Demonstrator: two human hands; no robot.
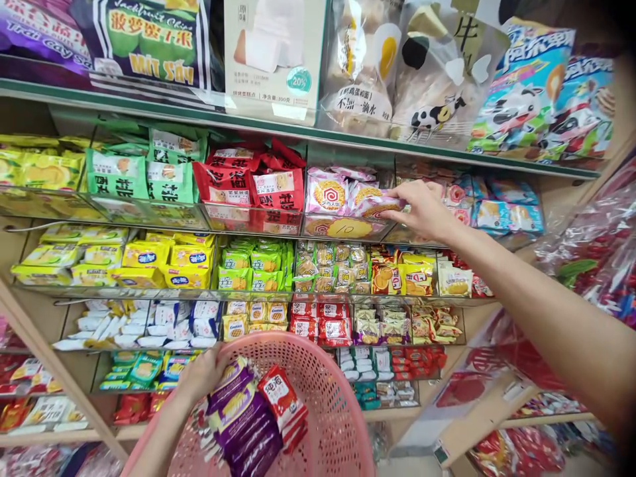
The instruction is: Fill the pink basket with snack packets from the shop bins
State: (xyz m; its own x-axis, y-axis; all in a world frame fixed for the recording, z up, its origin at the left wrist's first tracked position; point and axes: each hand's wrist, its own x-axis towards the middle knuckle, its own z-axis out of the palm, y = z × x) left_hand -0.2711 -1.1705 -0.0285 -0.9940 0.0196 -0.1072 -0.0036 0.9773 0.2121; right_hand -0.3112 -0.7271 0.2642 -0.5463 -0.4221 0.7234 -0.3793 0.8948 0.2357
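My right hand (420,207) reaches into a shelf bin and grips a pink snack packet (376,201) between thumb and fingers. Beside that packet, another pink packet (328,192) with a red spiral mark stands in the same bin. Low in the view, my left hand (203,372) is closed over the rim of a pink perforated plastic basket (342,404). Inside the basket lie several purple packets (248,424) and a few red packets (284,401). White striped packets (209,434) show partly at the basket's left side.
Clear-fronted bins hold red bags (248,182), green bags (144,173) and yellow packs (50,165) left of my right hand. Above runs a glass shelf edge (278,126) with larger bags. More packet rows fill the lower shelves. Wrapped goods (596,265) stand at the right.
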